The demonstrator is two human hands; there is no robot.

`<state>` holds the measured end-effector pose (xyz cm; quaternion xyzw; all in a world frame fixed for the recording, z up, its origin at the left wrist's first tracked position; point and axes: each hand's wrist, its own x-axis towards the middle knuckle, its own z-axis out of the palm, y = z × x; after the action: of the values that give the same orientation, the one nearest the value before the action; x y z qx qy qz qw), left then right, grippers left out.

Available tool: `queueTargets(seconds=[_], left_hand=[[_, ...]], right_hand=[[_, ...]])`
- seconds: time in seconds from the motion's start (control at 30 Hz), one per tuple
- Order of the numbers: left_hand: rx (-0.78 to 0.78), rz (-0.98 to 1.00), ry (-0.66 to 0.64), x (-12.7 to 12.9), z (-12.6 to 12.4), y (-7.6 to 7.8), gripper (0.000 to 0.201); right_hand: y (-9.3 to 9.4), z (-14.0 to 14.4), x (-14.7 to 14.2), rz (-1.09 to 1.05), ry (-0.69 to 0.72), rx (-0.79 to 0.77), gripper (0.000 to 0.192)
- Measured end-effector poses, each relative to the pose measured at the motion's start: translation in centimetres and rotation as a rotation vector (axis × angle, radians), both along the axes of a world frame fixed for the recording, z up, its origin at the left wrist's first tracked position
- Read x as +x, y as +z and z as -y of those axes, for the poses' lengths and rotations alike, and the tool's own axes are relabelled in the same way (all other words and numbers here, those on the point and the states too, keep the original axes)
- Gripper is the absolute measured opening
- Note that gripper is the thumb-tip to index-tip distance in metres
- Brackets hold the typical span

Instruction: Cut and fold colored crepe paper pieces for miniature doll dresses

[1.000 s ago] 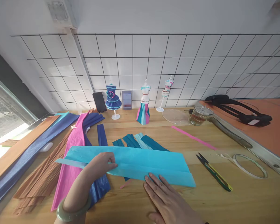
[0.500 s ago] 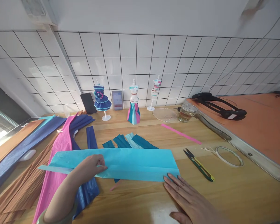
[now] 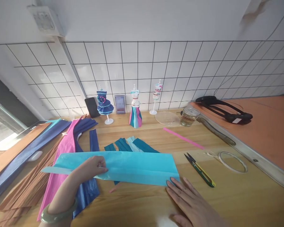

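Paper (image 3: 132, 165), the folded cyan strip, lay flat across the desk (image 3: 239, 195). My left hand (image 3: 91, 167) pinned its left part, fingers curled closed on it; my right hand (image 3: 191, 201), open and flat, had slid from mid-strip to its right corner.

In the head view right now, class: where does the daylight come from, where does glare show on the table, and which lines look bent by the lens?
Head view: daylight enters from the window at left; a pale sheen lies on the wooden table beside the right hand; the wall grid bows and fans out; a small card is blurred. The left hand and light blue paper look sharp.
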<state>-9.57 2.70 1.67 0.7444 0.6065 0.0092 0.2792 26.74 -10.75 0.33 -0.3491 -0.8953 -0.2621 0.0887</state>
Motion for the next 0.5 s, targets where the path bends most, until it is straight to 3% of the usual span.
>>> queueTargets(seconds=[0.2,0.37,0.5], left_hand=[[0.009,-0.070,0.082,0.1,0.1,1.2,0.023],[0.026,-0.109,0.082,-0.4,0.9,2.8,0.026],[0.054,-0.164,0.098,-1.7,1.2,3.0,0.027]], right_hand=[[0.5,-0.4,-0.1,-0.009,0.042,0.028,0.047],[-0.3,-0.3,0.3,-0.115,0.056,0.030,0.049],[-1.0,-0.5,0.7,-0.158,0.076,0.008,0.053]])
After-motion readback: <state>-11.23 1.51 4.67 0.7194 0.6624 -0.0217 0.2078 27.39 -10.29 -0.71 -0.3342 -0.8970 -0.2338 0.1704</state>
